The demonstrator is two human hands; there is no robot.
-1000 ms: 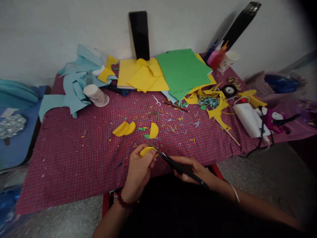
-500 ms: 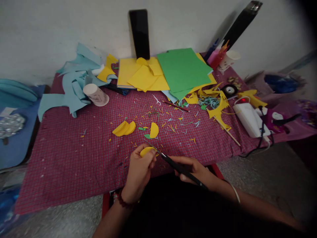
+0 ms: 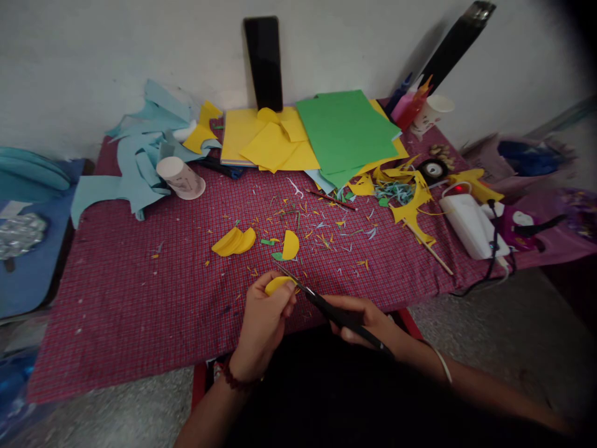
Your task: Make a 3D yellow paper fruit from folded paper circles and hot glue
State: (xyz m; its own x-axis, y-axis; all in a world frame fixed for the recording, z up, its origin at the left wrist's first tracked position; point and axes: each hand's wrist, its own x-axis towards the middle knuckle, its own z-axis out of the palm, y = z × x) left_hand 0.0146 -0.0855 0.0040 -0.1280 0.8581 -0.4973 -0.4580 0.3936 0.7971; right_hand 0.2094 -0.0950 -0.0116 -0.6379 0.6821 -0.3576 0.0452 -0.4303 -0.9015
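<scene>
My left hand pinches a small yellow paper piece over the near edge of the table. My right hand grips black scissors, whose blades reach into the yellow piece. Just beyond lie cut yellow petal shapes and another folded yellow piece on the red checked cloth.
Yellow sheets and green sheets lie at the back, with blue paper offcuts and a tipped paper cup at left. A black phone leans on the wall. A white device with cables sits at right. Paper scraps litter the middle.
Almost nothing has changed; the scissor blades have shifted slightly at the yellow piece while both hands stay in place.
</scene>
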